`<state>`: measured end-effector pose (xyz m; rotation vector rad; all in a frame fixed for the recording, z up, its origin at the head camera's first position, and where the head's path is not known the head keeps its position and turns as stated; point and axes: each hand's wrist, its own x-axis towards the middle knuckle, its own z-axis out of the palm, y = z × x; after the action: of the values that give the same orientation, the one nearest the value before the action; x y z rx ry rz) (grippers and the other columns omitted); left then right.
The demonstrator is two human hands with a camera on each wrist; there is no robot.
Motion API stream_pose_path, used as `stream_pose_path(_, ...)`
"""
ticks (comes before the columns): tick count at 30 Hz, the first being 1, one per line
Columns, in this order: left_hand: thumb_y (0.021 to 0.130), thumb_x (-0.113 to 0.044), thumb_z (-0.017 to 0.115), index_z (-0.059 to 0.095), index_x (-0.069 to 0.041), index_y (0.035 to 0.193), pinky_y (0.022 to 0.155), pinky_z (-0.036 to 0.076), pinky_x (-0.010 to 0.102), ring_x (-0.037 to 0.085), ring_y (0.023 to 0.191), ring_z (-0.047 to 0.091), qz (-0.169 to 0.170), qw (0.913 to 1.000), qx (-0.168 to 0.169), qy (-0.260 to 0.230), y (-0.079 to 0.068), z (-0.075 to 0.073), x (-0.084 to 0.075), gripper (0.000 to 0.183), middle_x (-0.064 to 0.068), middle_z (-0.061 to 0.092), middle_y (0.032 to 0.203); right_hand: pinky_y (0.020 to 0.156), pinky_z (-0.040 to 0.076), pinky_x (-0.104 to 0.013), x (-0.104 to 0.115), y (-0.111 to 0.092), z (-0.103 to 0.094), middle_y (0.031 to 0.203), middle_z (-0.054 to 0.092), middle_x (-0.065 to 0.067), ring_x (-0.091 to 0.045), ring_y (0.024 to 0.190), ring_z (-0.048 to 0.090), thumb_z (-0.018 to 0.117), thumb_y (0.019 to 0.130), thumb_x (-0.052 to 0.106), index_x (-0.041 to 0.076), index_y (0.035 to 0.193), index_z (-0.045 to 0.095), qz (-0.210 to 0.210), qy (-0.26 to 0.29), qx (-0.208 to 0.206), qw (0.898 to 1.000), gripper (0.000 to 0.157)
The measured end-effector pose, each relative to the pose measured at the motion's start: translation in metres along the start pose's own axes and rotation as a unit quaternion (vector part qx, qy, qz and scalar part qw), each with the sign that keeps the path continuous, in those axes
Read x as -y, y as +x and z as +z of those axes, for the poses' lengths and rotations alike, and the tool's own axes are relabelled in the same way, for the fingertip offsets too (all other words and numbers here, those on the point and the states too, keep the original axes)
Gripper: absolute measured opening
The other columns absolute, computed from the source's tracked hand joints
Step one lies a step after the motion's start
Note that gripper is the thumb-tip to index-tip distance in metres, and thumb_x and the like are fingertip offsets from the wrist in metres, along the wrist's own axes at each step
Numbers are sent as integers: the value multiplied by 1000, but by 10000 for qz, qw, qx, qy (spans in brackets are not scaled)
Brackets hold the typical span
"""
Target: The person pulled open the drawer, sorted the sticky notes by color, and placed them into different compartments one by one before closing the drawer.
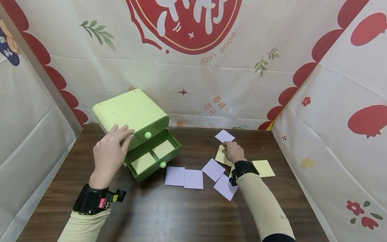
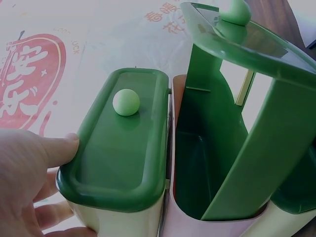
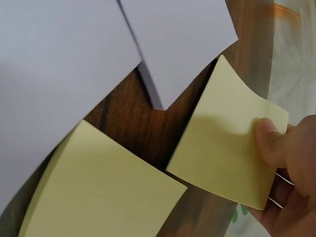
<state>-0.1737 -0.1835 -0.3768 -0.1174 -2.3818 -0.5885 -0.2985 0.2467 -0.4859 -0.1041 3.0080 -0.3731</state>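
A small green drawer cabinet point(image 1: 133, 107) stands at the back left of the table, its lower drawer point(image 1: 140, 176) pulled out. Two yellow sticky note pads point(image 1: 143, 163) lie in that drawer, one on each side of a divider. My left hand point(image 1: 110, 151) holds the cabinet's top front edge, thumb on the front of the shut upper drawer point(image 2: 113, 158) and fingers over the top. At the right, my right hand point(image 1: 234, 153) pinches a yellow sticky note pad point(image 3: 222, 143), thumb on its face. Another yellow pad point(image 3: 98, 182) lies close by, partly hidden by my wrist in the head view.
Several purple sticky note pads lie on the brown table point(image 1: 169, 215): a side-by-side pair point(image 1: 193, 179) near the drawer, two touching pads point(image 1: 213, 169) at centre right, one point(image 1: 225, 135) at the back. A yellow pad point(image 1: 263, 168) lies right of my wrist. Printed cloth point(image 1: 187, 77) encloses the table.
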Motion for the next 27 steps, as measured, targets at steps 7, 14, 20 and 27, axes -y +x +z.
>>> stream_pose_path(7, 89, -23, 72, 76, -15, 109, 39, 28, 31, 37, 120, 61, -36, 10000, -5, 42, 0, 1, -2, 22, 9, 71, 119, 79, 52, -51, 3, 1, -2, 117, 70, -15, -36, 105, 67, 62, 95, 15, 7, 124, 65, -151, 40, -237, 9996, 30)
stream_pose_path(14, 89, -24, 72, 76, -14, 109, 39, 27, 30, 37, 120, 61, -18, 10000, -21, 82, 0, 1, -4, 22, 10, 71, 118, 76, 52, -50, 13, 2, -5, 114, 71, -13, -34, 99, 67, 61, 95, 14, 12, 121, 68, -228, 52, -639, 9977, 27)
stream_pose_path(20, 89, -23, 72, 76, -15, 108, 40, 36, 36, 36, 120, 62, 1, 10000, -62, 47, -1, 1, -3, 21, 9, 71, 118, 79, 52, -49, 22, 2, -11, 117, 71, -12, -32, 101, 66, 59, 96, 13, 13, 122, 69, -331, 8, -770, 9965, 28)
stream_pose_path(27, 89, -23, 72, 77, -15, 107, 46, 44, 43, 35, 120, 62, 20, 9999, -98, 45, -1, 2, -3, 21, 8, 71, 119, 77, 51, -46, 26, 3, -13, 117, 71, -10, -28, 96, 63, 60, 95, 11, 12, 121, 70, -404, -33, -797, 9960, 28)
